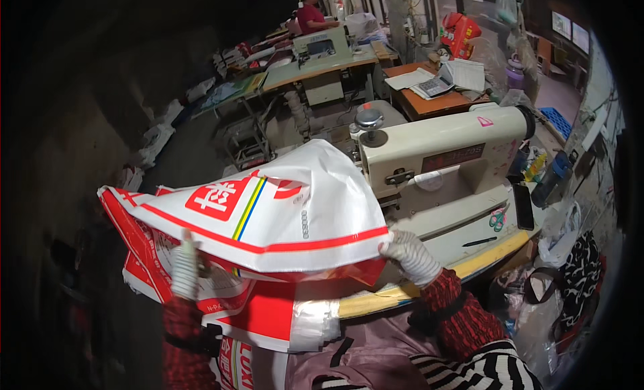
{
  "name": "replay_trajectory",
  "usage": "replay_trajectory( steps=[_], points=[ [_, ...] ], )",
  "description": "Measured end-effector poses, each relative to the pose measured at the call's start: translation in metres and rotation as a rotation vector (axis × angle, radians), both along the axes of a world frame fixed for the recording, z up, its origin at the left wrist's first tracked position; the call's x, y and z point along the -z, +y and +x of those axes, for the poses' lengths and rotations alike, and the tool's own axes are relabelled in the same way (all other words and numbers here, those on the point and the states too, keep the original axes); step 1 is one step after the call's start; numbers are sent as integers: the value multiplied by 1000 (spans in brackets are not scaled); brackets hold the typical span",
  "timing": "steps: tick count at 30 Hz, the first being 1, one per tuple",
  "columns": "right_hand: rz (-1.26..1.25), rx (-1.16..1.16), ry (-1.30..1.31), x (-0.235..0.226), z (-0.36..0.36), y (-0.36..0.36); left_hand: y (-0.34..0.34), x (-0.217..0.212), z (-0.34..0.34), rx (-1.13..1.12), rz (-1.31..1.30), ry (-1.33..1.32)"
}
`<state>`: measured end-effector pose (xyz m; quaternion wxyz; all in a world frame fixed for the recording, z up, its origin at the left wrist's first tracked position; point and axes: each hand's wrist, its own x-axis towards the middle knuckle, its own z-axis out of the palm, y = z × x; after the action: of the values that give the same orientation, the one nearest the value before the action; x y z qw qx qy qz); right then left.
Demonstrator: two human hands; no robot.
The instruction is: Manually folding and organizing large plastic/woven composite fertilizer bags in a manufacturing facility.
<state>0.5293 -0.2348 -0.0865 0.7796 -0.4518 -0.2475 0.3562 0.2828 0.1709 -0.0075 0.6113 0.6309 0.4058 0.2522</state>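
At frame centre, the gloved left grip [184, 269] and right grip [410, 253] hold up a white-and-red woven bag [282, 215] by its edges, before a cream sewing machine [443, 155] on the worktop [463, 242] at right.

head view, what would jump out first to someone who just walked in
A big white woven sack with red bands and a red square mark fills the centre, held up by the gloved left hand and gloved right hand at its lower edge. Just behind it, right of centre, sits a cream industrial sewing machine.
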Motion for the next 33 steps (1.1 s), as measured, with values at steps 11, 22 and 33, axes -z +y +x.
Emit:
replay_trajectory(
  steps=[11,22,33],
  points=[
    [11,78,146,11,-28,-17,-68,-116,44,-256,1326,-505],
    [-257,-855,-872,71,-175,33,82,84,-233,-603,500,329],
    [-623,-137,-1321,18,-124,97,41,169,-410,-732,221,-42]
  ],
)
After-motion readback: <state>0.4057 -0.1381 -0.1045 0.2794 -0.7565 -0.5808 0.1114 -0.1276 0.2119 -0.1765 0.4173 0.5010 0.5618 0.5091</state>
